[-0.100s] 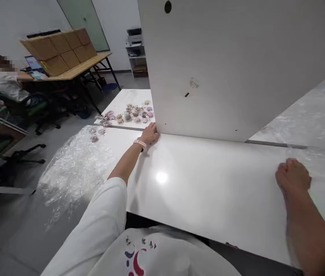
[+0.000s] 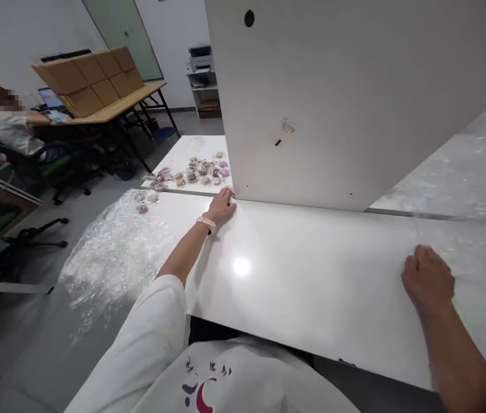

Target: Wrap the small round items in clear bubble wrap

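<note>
My left hand lies at the lower left corner of a big upright white panel, fingers stretched forward and somewhat apart. Its fingertips are at the panel's edge; whether they press on it I cannot tell. My right hand is closed into a fist over the right part of the white tabletop, beside clear plastic film. Whatever its fingers may hold is hidden. Several small wrapped pieces, pink, yellow and brown, lie on the white table left of the panel.
Crumpled clear plastic wrap hangs over the tabletop's left end. Farther left, a person sits at a wooden table bearing stacked cardboard boxes. A shelf with a printer stands by the back wall.
My right hand has shifted slightly left and toward me, still closed. My left hand has drawn slightly left and back at the panel's corner.
</note>
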Motion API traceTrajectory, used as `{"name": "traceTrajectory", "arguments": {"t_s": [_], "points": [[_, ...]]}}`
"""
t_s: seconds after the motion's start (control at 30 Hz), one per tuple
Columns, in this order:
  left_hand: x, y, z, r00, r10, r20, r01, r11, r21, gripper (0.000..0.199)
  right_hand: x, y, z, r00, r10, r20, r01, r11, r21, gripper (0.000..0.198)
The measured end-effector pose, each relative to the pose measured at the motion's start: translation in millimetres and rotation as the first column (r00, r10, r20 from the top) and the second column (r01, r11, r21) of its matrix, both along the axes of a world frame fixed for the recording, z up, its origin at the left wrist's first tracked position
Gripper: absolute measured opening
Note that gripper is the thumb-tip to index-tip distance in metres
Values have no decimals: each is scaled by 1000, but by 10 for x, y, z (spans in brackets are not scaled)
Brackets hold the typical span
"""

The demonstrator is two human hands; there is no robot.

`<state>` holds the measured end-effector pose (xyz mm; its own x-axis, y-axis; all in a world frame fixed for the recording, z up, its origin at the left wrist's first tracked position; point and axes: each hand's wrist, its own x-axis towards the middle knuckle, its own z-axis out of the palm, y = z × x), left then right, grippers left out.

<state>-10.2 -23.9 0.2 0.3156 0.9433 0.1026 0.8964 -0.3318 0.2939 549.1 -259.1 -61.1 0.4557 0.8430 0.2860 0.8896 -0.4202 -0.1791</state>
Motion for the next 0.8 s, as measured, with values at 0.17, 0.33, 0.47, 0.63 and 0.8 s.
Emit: {"name": "traceTrajectory", "arguments": {"t_s": [0.17, 0.33, 0.47, 0.63, 0.8], "points": [[-112, -650, -81, 997, 73, -1, -73, 997, 29, 48, -1185, -849, 78, 971, 222, -86, -208, 967, 145, 56], [-16, -901, -85, 992, 118, 49, -124, 982, 142, 71, -2197, -1328, 321, 847, 526, 75, -521, 795, 310, 43], [88, -644, -23, 997, 69, -37, -67, 997, 45, 87, -2247, -1373, 486, 889, 408, 210, -455, 839, 297, 49], [140, -797, -74, 1000, 8, -9, -9, 1000, -23, 53, -1497, -1372, 510, 1000, 4, 6, -6, 940, 342, 55], [67, -1461, -145, 995, -56, 88, 44, 991, 130, 31, -490, -1201, 520, 881, -343, -326, 392, 915, 97, 85]]}}
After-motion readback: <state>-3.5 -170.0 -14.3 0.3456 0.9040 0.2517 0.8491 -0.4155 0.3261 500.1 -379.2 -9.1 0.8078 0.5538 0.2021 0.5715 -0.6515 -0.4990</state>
